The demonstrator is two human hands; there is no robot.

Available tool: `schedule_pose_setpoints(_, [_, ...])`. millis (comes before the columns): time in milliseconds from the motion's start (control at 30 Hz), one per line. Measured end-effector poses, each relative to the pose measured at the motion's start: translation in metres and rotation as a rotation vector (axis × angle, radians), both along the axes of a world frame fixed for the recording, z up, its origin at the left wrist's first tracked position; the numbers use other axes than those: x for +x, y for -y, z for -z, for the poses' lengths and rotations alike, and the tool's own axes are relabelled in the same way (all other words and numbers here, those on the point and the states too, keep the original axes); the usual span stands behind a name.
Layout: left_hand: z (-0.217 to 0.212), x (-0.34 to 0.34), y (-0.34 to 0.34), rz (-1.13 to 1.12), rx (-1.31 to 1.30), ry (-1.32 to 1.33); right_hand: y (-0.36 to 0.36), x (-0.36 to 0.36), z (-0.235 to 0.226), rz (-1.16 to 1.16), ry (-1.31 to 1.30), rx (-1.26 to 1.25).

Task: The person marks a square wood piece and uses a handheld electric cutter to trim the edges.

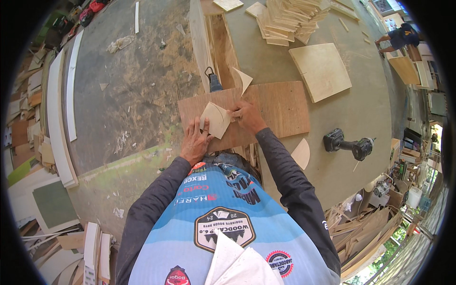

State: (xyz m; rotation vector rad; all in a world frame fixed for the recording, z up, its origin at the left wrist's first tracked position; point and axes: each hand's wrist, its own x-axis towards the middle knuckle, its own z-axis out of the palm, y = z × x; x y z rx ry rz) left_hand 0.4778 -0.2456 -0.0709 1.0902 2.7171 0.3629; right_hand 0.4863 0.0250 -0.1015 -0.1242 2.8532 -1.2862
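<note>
A small, pale, four-cornered plywood piece (216, 119) with a dark curved line across it is between my hands, over a reddish-brown board (280, 107). My left hand (194, 142) grips its lower left edge, fingers along the side. At its right corner, my right hand (248, 116) is closed with fingertips pinched together; the fingers partly hide that corner. A black power tool (214, 81) with a cord loop stands against the board's far edge. Beside it, a curved plywood offcut (243, 80) sticks up. Another rounded plywood piece (301, 154) lies to the right of my right forearm.
A black cordless drill (350, 144) lies on the right of the worktable (332, 178). Beyond are a large plywood square (321, 71) and stacked plywood pieces (287, 21). A long wooden channel (221, 47) runs away from the board. Another person (403, 37) is at far right.
</note>
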Motion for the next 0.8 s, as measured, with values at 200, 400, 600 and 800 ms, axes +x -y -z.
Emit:
schedule_pose_setpoints(200, [-0.001, -0.001, -0.001, 0.0, 0.01, 0.0, 0.0, -0.001, -0.001, -0.009, -0.003, 0.04])
schedule_pose_setpoints(400, [0.001, -0.001, 0.0, -0.002, 0.012, -0.001, 0.001, -0.003, -0.008, 0.002, 0.068, -0.01])
schedule_pose_setpoints(600, [-0.002, -0.001, -0.001, 0.0, 0.014, -0.007, 0.001, -0.003, -0.009, -0.005, 0.054, 0.0])
schedule_pose_setpoints(800, [0.0, -0.001, -0.001, 0.0, 0.011, -0.005, 0.0, -0.003, -0.007, -0.001, 0.053, 0.006])
